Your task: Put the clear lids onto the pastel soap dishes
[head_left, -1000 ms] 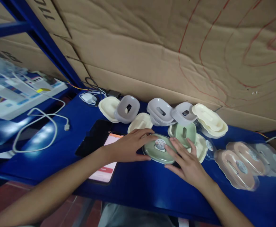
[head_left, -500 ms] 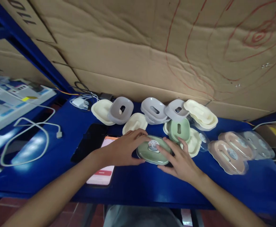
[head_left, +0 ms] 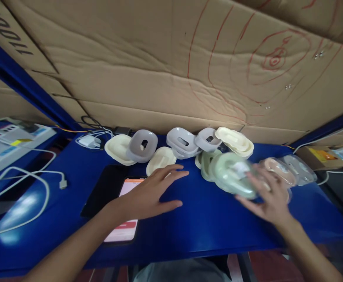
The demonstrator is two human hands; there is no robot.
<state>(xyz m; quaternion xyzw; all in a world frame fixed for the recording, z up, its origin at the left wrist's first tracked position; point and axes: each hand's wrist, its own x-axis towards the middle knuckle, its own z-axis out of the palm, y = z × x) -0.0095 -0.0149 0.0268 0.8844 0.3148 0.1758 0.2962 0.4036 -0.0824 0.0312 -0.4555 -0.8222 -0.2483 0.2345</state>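
My right hand [head_left: 271, 197], blurred by motion, grips the right end of a green soap dish [head_left: 228, 174] with a clear lid and a round label. It holds the dish tilted on the right side of the table, partly in front of another green dish [head_left: 208, 160]. My left hand [head_left: 148, 194] is open and holds nothing, its fingers apart over the table. Under its wrist lies a lit phone [head_left: 121, 233], partly covered by the forearm. A cream oval tray [head_left: 161, 159] sits just beyond the left fingertips.
Grey soap dishes [head_left: 181, 141] and cream trays [head_left: 236, 141] line the back against the cardboard wall [head_left: 124, 86]. Lidded pink dishes [head_left: 281, 172] lie at right, partly behind my right hand. A dark phone [head_left: 103, 190] and a white cable [head_left: 46, 192] lie at left.
My right hand has carried the lidded green dish to the right, away from my left hand. My left hand has let go of it and opened. The view has shifted to the right.
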